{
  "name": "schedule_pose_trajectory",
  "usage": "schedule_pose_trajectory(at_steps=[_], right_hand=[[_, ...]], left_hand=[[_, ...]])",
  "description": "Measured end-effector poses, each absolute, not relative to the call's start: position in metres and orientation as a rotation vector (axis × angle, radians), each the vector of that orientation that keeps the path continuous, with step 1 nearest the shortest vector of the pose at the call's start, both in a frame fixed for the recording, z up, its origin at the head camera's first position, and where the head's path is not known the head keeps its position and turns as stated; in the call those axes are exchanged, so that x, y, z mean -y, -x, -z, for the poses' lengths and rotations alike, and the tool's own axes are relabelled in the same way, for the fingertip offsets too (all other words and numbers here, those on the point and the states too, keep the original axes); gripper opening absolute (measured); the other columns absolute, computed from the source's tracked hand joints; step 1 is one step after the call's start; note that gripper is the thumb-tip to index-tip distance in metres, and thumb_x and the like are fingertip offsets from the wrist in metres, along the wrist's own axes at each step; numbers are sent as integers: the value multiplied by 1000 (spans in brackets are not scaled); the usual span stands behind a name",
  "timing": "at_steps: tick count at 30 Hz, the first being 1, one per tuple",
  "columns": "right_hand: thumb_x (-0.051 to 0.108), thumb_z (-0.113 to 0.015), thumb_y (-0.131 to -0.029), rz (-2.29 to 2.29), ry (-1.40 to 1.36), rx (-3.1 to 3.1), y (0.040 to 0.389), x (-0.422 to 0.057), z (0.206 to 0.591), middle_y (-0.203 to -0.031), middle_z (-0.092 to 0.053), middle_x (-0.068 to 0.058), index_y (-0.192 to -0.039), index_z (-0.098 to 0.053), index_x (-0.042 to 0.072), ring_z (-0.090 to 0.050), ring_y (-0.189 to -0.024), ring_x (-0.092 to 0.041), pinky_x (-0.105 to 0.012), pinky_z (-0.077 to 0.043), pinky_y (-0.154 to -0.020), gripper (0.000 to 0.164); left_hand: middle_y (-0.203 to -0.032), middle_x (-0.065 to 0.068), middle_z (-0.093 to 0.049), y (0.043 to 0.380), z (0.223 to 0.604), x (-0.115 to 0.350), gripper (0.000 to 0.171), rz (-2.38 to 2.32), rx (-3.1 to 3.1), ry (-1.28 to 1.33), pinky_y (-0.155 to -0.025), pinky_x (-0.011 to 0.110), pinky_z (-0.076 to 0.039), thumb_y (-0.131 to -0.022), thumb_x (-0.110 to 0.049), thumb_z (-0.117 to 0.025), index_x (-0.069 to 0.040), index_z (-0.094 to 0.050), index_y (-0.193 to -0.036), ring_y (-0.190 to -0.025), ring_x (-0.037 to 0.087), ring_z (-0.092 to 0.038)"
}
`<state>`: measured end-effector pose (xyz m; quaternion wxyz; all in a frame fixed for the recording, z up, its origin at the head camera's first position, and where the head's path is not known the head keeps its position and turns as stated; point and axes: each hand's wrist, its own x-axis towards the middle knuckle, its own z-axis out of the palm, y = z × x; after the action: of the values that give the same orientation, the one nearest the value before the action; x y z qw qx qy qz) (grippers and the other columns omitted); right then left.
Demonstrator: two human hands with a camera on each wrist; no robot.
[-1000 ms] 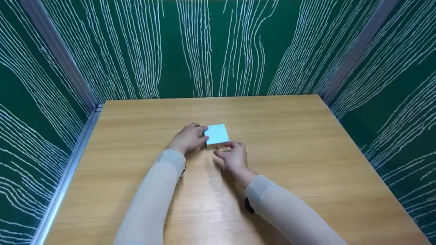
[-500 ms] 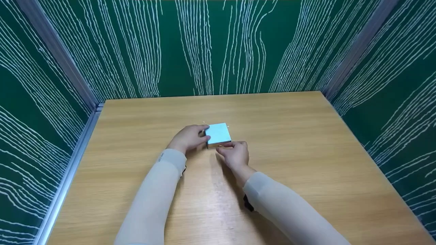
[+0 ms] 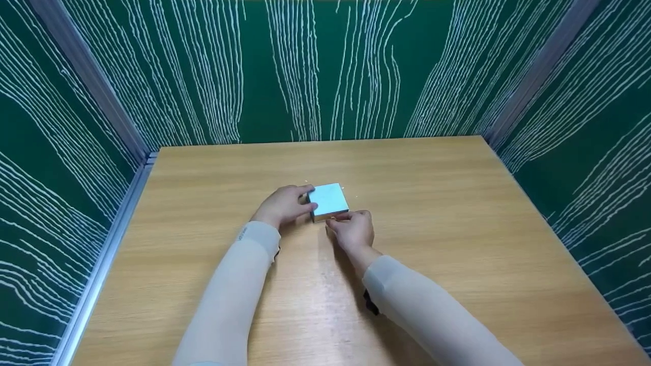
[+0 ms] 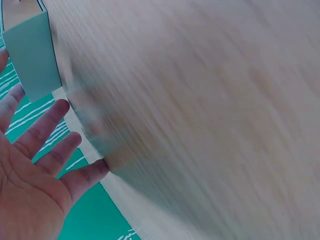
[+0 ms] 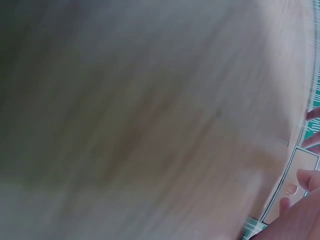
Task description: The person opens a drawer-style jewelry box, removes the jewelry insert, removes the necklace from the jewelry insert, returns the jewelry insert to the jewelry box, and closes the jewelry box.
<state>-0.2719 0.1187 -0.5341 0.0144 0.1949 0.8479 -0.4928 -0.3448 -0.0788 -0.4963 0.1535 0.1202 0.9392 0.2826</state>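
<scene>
A small box with a pale blue top stands on the wooden table, between both hands. At its left side my left hand holds it, thumb and index finger on the top's left edge. In the left wrist view the other fingers of that hand spread out below the box. Close to the front face my right hand has its thumb and index finger bent. The right wrist view shows this tan, dark-edged front and a small pale tab between the fingertips, with gaps beside it.
The wooden table has green walls with white wavy lines behind it and at both sides. A metal rail runs along the left edge. Tiny white specks lie near the box's far side.
My right thumb has come up closer to the box's front and to the index finger. The box and both hands appear slightly farther right in the view. My left hand keeps its hold.
</scene>
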Motion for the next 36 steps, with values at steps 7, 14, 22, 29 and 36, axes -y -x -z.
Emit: schedule_pose_trajectory(at_steps=[7, 14, 22, 29, 36], right_hand=[[33, -88, -101, 1502, -624, -2647, 275, -119, 533, -145, -57, -5, -110, -87, 13, -59, -137, -32, -49, -53, -121, 22], [35, -84, -103, 1441, -618, -2664, 277, -120, 534, -135, -72, -5, -111, -90, 16, -68, -132, -31, -47, -58, -113, 21], [41, -84, -102, 1372, -614, -2696, 274, -117, 534, -127, -80, -1, -112, -90, 21, -73, -126, -30, -48, -58, -110, 23], [41, -83, -103, 1354, -621, -2713, 277, -116, 536, -129, -81, -1, -115, -90, 22, -73, -129, -31, -49, -56, -115, 23], [39, -78, -105, 1305, -607, -2763, 276, -112, 535, -129, -71, -2, -115, -90, 24, -67, -127, -34, -55, -43, -123, 22]], left_hand=[[-178, 6, -51, 345, 496, 78, 70, -820, -2694, -339, -140, 58, -36, -108, -58, -72, -39, -50, -171, -162, 32, -50], [-177, 8, -52, 344, 496, 77, 69, -799, -2707, -377, -139, 57, -38, -109, -56, -71, -36, -50, -172, -165, 33, -49], [-176, 7, -54, 343, 498, 77, 69, -794, -2710, -355, -137, 56, -40, -109, -57, -70, -38, -50, -172, -159, 31, -54], [-176, 8, -54, 343, 496, 78, 68, -806, -2704, -332, -137, 57, -40, -109, -57, -71, -39, -50, -171, -155, 31, -55], [-175, 7, -55, 343, 495, 79, 69, -806, -2710, -327, -138, 57, -40, -109, -57, -71, -39, -50, -171, -162, 32, -52]])
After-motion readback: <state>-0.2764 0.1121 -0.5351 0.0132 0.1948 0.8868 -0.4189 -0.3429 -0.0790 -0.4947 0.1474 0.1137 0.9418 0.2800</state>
